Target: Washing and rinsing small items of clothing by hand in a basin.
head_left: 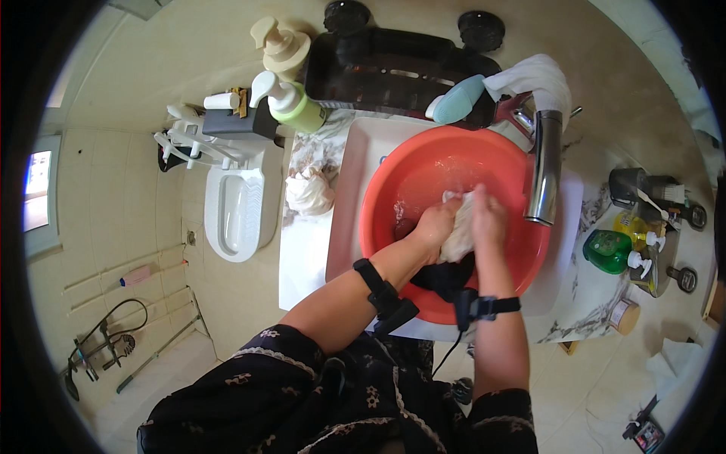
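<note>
Head view: pale cloth is bunched between 2 hands, over the red basin. Left hand is wrapped around it; right hand is up against the other side, too blurry to tell if it's gripping. Looks like scrubbing to me, so I'd rub fabric on fabric, do 1 small patch at a time, stay low so drips land inside, and mind those wrist straps near the water.
</note>
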